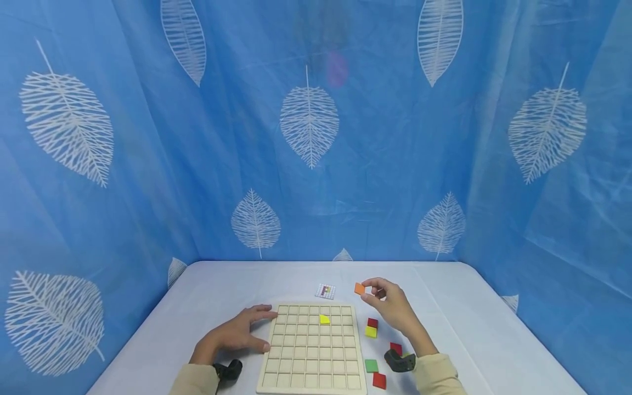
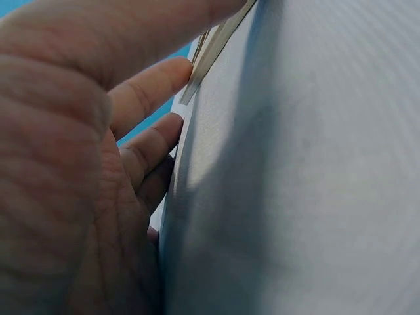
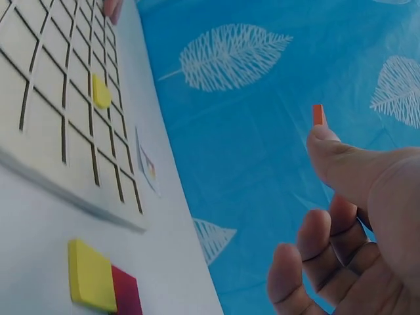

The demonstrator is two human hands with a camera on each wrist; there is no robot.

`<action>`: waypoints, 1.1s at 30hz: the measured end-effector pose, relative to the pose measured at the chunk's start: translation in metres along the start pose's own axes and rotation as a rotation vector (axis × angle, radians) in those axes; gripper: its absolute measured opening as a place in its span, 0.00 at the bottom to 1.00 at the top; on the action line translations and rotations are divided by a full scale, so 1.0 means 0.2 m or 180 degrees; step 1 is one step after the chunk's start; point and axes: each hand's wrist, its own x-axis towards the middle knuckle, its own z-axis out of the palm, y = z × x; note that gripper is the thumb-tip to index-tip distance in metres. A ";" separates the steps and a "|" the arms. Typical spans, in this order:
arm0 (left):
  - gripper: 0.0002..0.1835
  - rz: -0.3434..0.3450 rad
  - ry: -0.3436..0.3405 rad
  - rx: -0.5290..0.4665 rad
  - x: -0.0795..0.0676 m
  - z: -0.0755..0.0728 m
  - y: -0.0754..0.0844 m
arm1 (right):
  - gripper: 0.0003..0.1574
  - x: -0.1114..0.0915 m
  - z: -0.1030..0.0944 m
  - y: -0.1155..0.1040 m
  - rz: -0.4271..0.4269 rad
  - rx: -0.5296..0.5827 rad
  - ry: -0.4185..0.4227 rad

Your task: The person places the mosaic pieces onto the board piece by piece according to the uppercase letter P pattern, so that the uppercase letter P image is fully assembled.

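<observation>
My right hand is raised beyond the far right corner of the wooden grid board, pinching an orange square tile between thumb and fingertips. In the right wrist view only a narrow edge of that orange tile shows above the thumb; the other fingers curve loosely. My left hand rests at the board's left side, thumb and fingers spread, fingertips at its rim. From the left wrist, a finger meets the board's edge. A yellow piece with one rounded side lies in a cell near the board's far side.
A small card with a coloured grid pattern lies behind the board. Along its right side are a dark red tile, a yellow tile, a green tile and a red tile. Blue leaf-print curtains surround the white table.
</observation>
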 end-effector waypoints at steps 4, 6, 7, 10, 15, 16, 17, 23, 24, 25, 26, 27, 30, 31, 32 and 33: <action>0.44 -0.0015 0.0013 0.0007 0.00 0.01 0.00 | 0.16 0.01 0.06 0.00 0.0110 0.0181 -0.0026; 0.44 -0.0001 0.0017 0.0018 0.00 0.01 0.00 | 0.16 0.02 0.09 -0.01 0.0135 0.0238 -0.0053; 0.44 -0.0007 0.0020 0.0027 0.00 0.01 0.00 | 0.16 0.02 0.10 -0.01 0.0137 0.0257 -0.0072; 0.44 -0.0036 0.0021 0.0043 0.01 0.01 0.00 | 0.16 0.02 0.13 -0.03 0.0114 0.0311 -0.0130; 0.45 -0.0118 0.0057 0.0084 0.02 0.02 0.00 | 0.15 0.03 0.20 -0.03 0.0036 0.0358 -0.0206; 0.44 -0.0126 0.0061 0.0081 0.02 0.02 -0.01 | 0.15 0.03 0.21 -0.03 0.0019 0.0365 -0.0225; 0.45 -0.0126 0.0066 0.0080 0.02 0.02 -0.01 | 0.15 0.03 0.23 -0.03 -0.0002 0.0380 -0.0253; 0.45 -0.0094 0.0044 0.0088 0.02 0.02 -0.01 | 0.16 0.03 0.29 -0.03 -0.0099 0.0552 -0.0435; 0.45 -0.0079 0.0042 0.0082 0.02 0.02 -0.01 | 0.16 0.03 0.30 -0.02 -0.0106 0.0574 -0.0454; 0.45 -0.0074 0.0047 0.0082 0.02 0.02 -0.01 | 0.16 0.03 0.31 -0.02 -0.0074 0.0603 -0.0462; 0.45 -0.0072 0.0054 0.0087 0.02 0.02 -0.01 | 0.16 0.03 0.32 -0.02 -0.0075 0.0618 -0.0469; 0.45 -0.0071 0.0060 0.0089 0.02 0.01 -0.01 | 0.16 0.03 0.33 -0.02 -0.0080 0.0633 -0.0474; 0.45 -0.0087 0.0084 0.0112 0.02 0.02 -0.01 | 0.16 0.03 0.36 -0.01 -0.0149 0.0564 -0.0476; 0.45 -0.0099 0.0091 0.0132 0.02 0.02 -0.01 | 0.16 0.03 0.37 -0.01 -0.0169 0.0547 -0.0478; 0.45 -0.0104 0.0093 0.0143 0.02 0.02 -0.01 | 0.16 0.03 0.37 -0.01 -0.0188 0.0519 -0.0487; 0.45 -0.0102 0.0089 0.0150 0.02 0.02 -0.01 | 0.16 0.03 0.38 -0.01 -0.0204 0.0495 -0.0502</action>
